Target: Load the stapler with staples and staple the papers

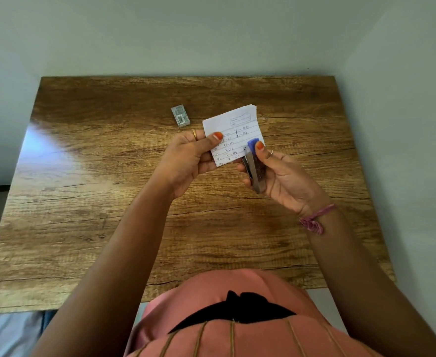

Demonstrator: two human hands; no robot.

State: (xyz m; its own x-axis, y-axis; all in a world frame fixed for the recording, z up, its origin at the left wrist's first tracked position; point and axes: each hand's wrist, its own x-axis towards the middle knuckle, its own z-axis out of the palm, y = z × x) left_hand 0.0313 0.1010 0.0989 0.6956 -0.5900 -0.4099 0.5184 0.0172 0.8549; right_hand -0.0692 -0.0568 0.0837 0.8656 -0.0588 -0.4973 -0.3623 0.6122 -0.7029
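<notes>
My left hand (186, 157) holds a small stack of lined papers (233, 130) with handwriting, thumb on top, lifted over the wooden table (108, 202). My right hand (286, 176) grips a small stapler (254, 167) with a metal body and a blue cap, thumb pressing on the blue end. The stapler's front meets the lower right edge of the papers. A small grey box of staples (180, 116) lies on the table behind my left hand.
The table stands against a pale wall at the back and right. Its near edge runs just in front of my body. A light cloth surface (5, 333) shows below the table's left corner.
</notes>
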